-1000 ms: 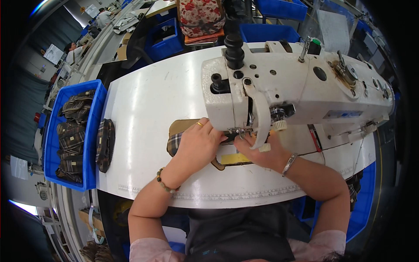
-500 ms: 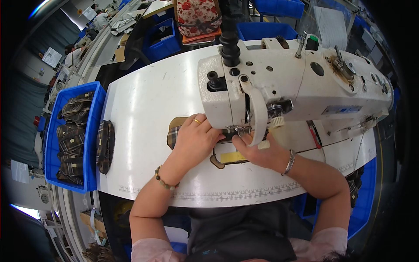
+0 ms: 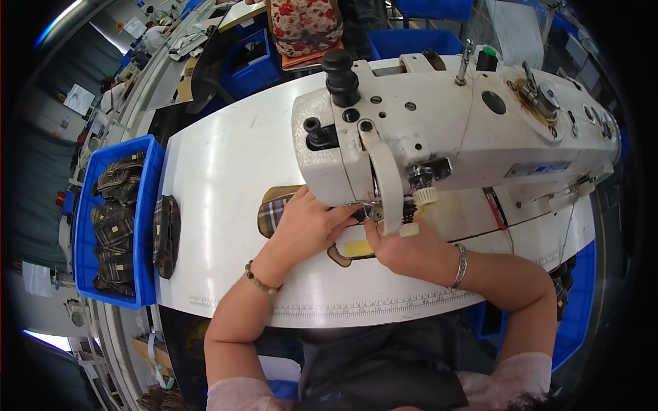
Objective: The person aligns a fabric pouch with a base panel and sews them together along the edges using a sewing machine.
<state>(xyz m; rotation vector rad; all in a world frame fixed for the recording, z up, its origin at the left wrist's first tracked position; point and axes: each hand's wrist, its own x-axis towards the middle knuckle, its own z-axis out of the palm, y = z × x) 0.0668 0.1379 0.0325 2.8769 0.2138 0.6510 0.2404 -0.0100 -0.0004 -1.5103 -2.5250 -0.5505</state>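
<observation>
A plaid fabric piece (image 3: 271, 213) with a tan edge lies under the head of a white sewing machine (image 3: 404, 137). My left hand (image 3: 306, 229) is closed on this piece, its thumb and index finger pinching toward the presser foot (image 3: 371, 209). From the other side my right hand (image 3: 415, 252) reaches in, fingers bent, with one fingertip right beside the foot. It appears to grip the fabric's edge there, though the machine's guard hides some of its fingers. A yellow patch (image 3: 357, 248) shows on the machine bed below the fabric.
A blue bin (image 3: 156, 226) of plaid pieces stands left of the white table (image 3: 226, 171), with another plaid piece (image 3: 166, 236) beside it. Red-handled snips (image 3: 495, 208) lie right of the needle. A floral bag (image 3: 305, 27) and more blue bins (image 3: 418, 45) are behind.
The view has shifted a little, so the machine head sits further left. My left fingers are tucked more under the head, and my right fingertip points up at the presser foot.
</observation>
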